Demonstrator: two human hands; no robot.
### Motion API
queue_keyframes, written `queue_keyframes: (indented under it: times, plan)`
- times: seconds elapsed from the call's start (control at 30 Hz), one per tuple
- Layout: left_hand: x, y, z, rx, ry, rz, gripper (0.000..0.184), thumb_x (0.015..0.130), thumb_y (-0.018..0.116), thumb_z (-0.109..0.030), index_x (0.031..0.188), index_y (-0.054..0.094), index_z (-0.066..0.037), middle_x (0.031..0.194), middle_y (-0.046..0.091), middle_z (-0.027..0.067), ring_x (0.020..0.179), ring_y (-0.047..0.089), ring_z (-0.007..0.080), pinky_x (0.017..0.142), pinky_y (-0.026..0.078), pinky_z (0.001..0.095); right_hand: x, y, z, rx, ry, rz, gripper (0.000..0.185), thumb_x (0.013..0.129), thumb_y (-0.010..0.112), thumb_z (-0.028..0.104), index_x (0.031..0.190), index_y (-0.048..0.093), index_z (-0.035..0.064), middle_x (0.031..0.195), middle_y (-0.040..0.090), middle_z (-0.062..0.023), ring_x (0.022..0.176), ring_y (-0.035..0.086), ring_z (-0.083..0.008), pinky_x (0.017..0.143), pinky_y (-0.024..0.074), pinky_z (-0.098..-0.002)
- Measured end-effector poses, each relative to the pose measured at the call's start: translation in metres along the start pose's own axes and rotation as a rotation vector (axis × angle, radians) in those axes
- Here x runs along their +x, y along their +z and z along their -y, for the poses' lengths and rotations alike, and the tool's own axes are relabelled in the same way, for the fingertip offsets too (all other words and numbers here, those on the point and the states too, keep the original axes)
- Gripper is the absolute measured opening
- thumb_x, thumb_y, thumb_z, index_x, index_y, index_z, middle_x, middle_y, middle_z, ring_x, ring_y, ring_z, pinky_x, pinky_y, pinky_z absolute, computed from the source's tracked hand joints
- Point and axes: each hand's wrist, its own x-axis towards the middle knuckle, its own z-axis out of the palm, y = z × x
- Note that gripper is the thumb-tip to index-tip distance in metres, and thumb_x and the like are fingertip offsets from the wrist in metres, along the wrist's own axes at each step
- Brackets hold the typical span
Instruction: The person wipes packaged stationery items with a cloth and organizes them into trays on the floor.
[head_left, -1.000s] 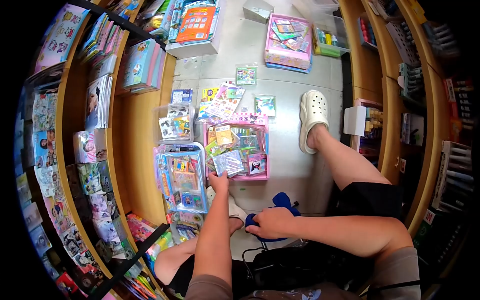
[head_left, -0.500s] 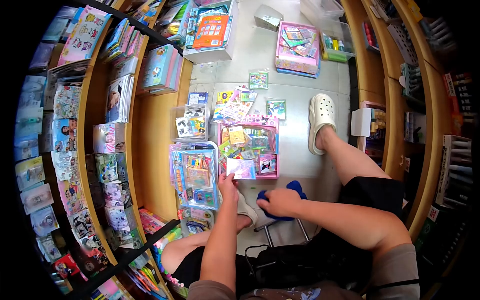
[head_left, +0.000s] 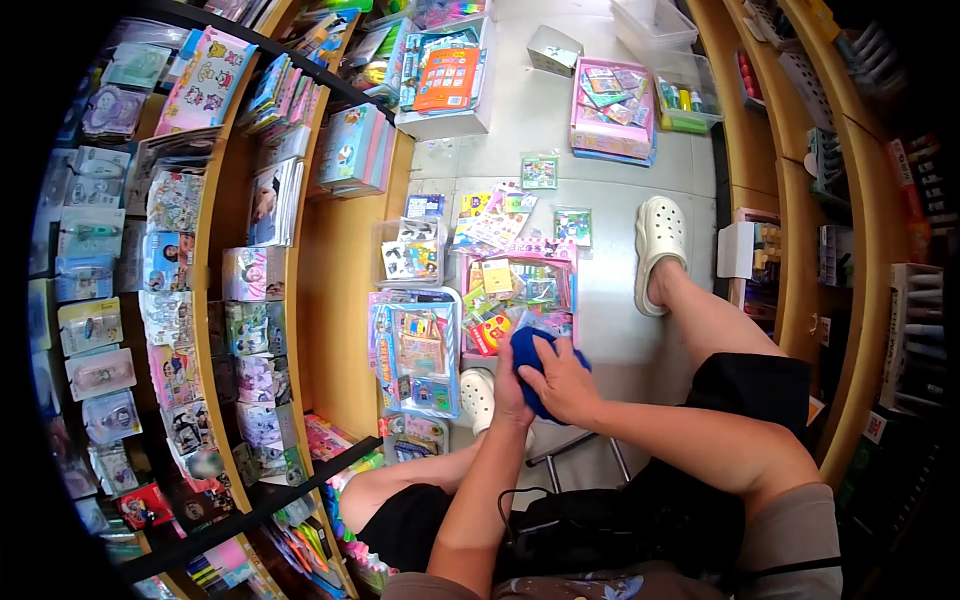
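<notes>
Deep blue and softly bunched, the cloth [head_left: 523, 352] sits between both hands near the pink box [head_left: 555, 249]; the right hand [head_left: 568, 385] grasps it, the left hand's [head_left: 512, 392] grip hidden behind.

Reference: pink box [head_left: 573, 290]. Its header flap [head_left: 552, 249] carries large Chinese characters; first two look like 日记, rest too blurred to call. Red-and-yellow pack [head_left: 490, 333] at the box's near left corner: pale print on red, can't make it out. Blue-edged case [head_left: 396, 365] left of the box: characters down its left edge, too small. Orange pack [head_left: 443, 78] beyond the box, to its left: barcode [head_left: 456, 100] visible, digits unreadable. White tag [head_left: 874, 428] far right of the box: red mark, can't resolve.
</notes>
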Motion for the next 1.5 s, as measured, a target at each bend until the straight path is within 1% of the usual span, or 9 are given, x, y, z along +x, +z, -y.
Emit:
queue_keyframes:
  times: [0.13, 0.27, 0.33, 0.4, 0.5, 0.7, 0.9, 1.17, 1.5]
  plan:
    - [-0.012, 0.016, 0.014, 0.219, 0.115, -0.030, 0.042, 0.092, 0.046, -0.018, 0.131, 0.036, -0.006, 0.124, 0.046, 0.0042, 0.115, 0.043, 0.0167, 0.100, 0.030, 0.0307, 0.019, -0.009, -0.007, -0.193, 0.007, -0.316, 0.044, 0.082, 0.055, 0.033, 0.119, 0.046, 0.0112, 0.104, 0.044, -0.0214, 0.092, 0.049, -0.0395, 0.074, 0.0444, -0.0457]
    - [-0.022, 0.011, 0.004, -0.063, -0.067, -0.018, 0.041, 0.091, 0.047, -0.016, 0.129, 0.037, -0.004, 0.120, 0.051, 0.0091, 0.107, 0.051, 0.0194, 0.094, 0.039, 0.0339, 0.048, -0.026, -0.016, -0.055, 0.210, -0.369, 0.038, 0.086, 0.051, 0.034, 0.113, 0.049, 0.0081, 0.102, 0.047, -0.0229, 0.094, 0.050, -0.0391, 0.075, 0.0443, -0.0448]
    - [-0.030, 0.016, -0.011, -0.097, -0.113, -0.128, 0.037, 0.091, 0.049, -0.017, 0.123, 0.042, -0.001, 0.111, 0.056, 0.0116, 0.097, 0.058, 0.0210, 0.085, 0.046, 0.0345, 0.068, -0.019, -0.041, 0.484, 0.180, -0.153, 0.038, 0.089, 0.047, 0.035, 0.111, 0.052, 0.0046, 0.092, 0.059, -0.0190, 0.084, 0.058, -0.0329, 0.075, 0.0462, -0.0390]
    - [-0.019, 0.003, -0.009, 0.173, 0.130, -0.177, 0.034, 0.089, 0.053, -0.020, 0.118, 0.046, -0.001, 0.107, 0.058, 0.0098, 0.094, 0.059, 0.0189, 0.082, 0.047, 0.0319, 0.054, -0.027, -0.022, 1.037, 0.461, 0.176, 0.039, 0.090, 0.046, 0.039, 0.109, 0.056, 0.0061, 0.090, 0.063, -0.0127, 0.080, 0.061, -0.0239, 0.074, 0.0479, -0.0341]
    - [-0.008, -0.016, 0.001, 0.326, 0.216, -0.271, 0.033, 0.091, 0.051, -0.026, 0.114, 0.046, -0.004, 0.099, 0.058, 0.0083, 0.087, 0.058, 0.0163, 0.077, 0.048, 0.0282, 0.033, -0.027, 0.008, 1.253, 0.553, 0.563, 0.045, 0.089, 0.042, 0.047, 0.108, 0.056, 0.0084, 0.099, 0.062, -0.0088, 0.082, 0.060, -0.0170, 0.076, 0.0484, -0.0304]
    - [0.002, -0.026, 0.013, 0.396, 0.273, -0.422, 0.045, 0.090, 0.044, -0.046, 0.103, 0.050, -0.003, 0.091, 0.056, 0.0063, 0.081, 0.054, 0.0119, 0.072, 0.044, 0.0245, 0.018, -0.017, 0.021, 1.016, 0.579, 0.562, 0.059, 0.089, 0.037, 0.054, 0.125, 0.043, 0.0078, 0.110, 0.057, -0.0079, 0.091, 0.057, -0.0146, 0.081, 0.0449, -0.0281]
    - [0.014, -0.044, -0.005, 0.334, 0.302, -0.535, 0.051, 0.090, 0.043, -0.047, 0.085, 0.056, 0.001, 0.076, 0.060, 0.0086, 0.072, 0.059, 0.0161, 0.064, 0.048, 0.0270, -0.003, 0.008, 0.011, 0.710, 0.441, 0.598, 0.060, 0.091, 0.033, 0.052, 0.134, 0.028, 0.0094, 0.096, 0.055, -0.0058, 0.081, 0.053, -0.0113, 0.071, 0.0445, -0.0263]
    - [0.028, -0.096, -0.029, 0.181, 0.413, -0.615, 0.017, 0.091, 0.048, -0.019, 0.100, 0.046, -0.005, 0.096, 0.056, 0.0101, 0.080, 0.060, 0.0178, 0.062, 0.053, 0.0315, -0.033, 0.019, 0.008, 0.003, 0.049, 0.998, 0.072, 0.083, 0.038, 0.062, 0.121, 0.049, 0.0017, 0.121, 0.050, -0.0228, 0.110, 0.049, -0.0369, 0.094, 0.0363, -0.0396]
    - [0.033, -0.098, -0.043, 0.168, 0.355, -0.484, 0.012, 0.093, 0.042, -0.017, 0.096, 0.047, -0.007, 0.091, 0.057, 0.0075, 0.082, 0.060, 0.0198, 0.067, 0.054, 0.0355, -0.017, 0.010, 0.013, -0.253, 0.144, 0.861, 0.062, 0.083, 0.041, 0.056, 0.116, 0.054, 0.0041, 0.114, 0.056, -0.0196, 0.105, 0.054, -0.0333, 0.087, 0.0423, -0.0404]
